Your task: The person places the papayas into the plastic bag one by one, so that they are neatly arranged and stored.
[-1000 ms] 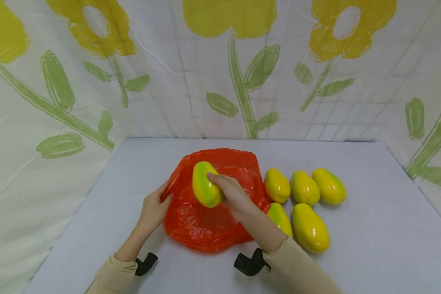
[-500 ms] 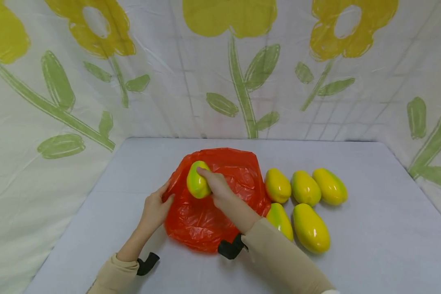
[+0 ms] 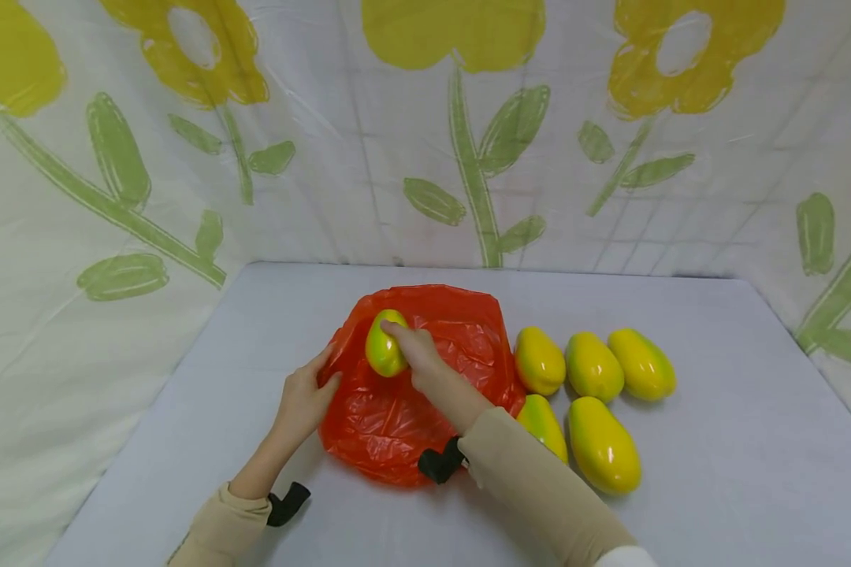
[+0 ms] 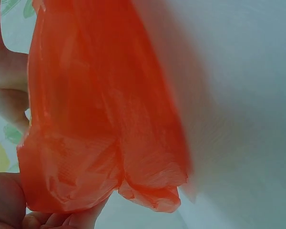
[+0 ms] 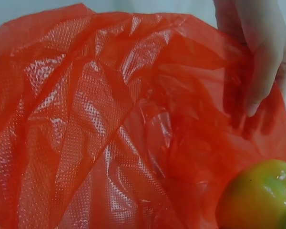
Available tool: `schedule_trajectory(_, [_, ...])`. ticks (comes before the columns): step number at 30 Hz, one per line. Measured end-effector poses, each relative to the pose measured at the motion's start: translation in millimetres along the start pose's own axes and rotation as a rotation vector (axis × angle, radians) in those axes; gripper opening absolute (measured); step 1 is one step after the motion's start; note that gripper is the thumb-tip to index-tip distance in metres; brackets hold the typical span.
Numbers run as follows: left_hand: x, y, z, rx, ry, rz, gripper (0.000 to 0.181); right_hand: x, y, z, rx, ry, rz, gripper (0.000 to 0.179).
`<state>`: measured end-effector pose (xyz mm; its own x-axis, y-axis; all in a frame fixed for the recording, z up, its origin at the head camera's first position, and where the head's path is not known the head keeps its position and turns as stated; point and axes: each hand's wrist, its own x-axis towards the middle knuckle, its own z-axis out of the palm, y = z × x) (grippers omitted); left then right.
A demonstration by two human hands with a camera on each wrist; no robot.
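A red plastic bag (image 3: pixel 390 429) lies spread on the table, its mouth towards me. My left hand (image 3: pixel 303 400) pinches its left rim; in the right wrist view that hand's thumb (image 5: pixel 264 78) is inside the bag, with the fingers showing through the plastic. My right hand (image 3: pixel 421 358) grips a yellow papaya (image 3: pixel 380 350) with a green stripe, held over the bag's opening near its left side. In the left wrist view the bag (image 4: pixel 86 109) hangs in front of the right hand (image 4: pixel 9 78). Most of the right hand's fingers are hidden behind the fruit.
Several papayas (image 3: pixel 605 446) stand in two rows on the white table (image 3: pixel 737 441), right of the bag. One papaya (image 3: pixel 541 425) is partly covered by the right forearm. Behind the table hangs a white curtain (image 3: pixel 312 220) printed with yellow flowers.
My right hand has carried the papaya left and slightly farther back over the bag, then nearly stopped. The left hand keeps its hold on the rim. The head view has shifted slightly.
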<state>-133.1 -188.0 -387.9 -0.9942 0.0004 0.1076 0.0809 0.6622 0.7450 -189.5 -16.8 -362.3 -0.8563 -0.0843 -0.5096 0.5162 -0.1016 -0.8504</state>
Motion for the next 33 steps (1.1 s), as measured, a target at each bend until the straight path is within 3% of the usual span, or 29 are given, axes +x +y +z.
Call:
schedule_trajectory(9, [0.5,0.8,2.2,-0.009,-0.001,0.0,0.049,16.5,5,3,0.077,-0.003,0.022,0.072])
schedule_trajectory(16, [-0.3,2.4,3.3,-0.009,-0.004,0.003,0.049,28.7,12,8,0.08,-0.032,0.001,0.065])
schedule_trajectory(27, [1.5,3.0,7.7,-0.004,0.007,0.035,0.049,41.5,27,10,0.091,0.029,-0.084,0.075])
schedule_trajectory(33, [1.5,4.3,7.0,0.005,0.003,0.029,0.049,43.7,29,13,0.039,0.049,-0.134,0.075])
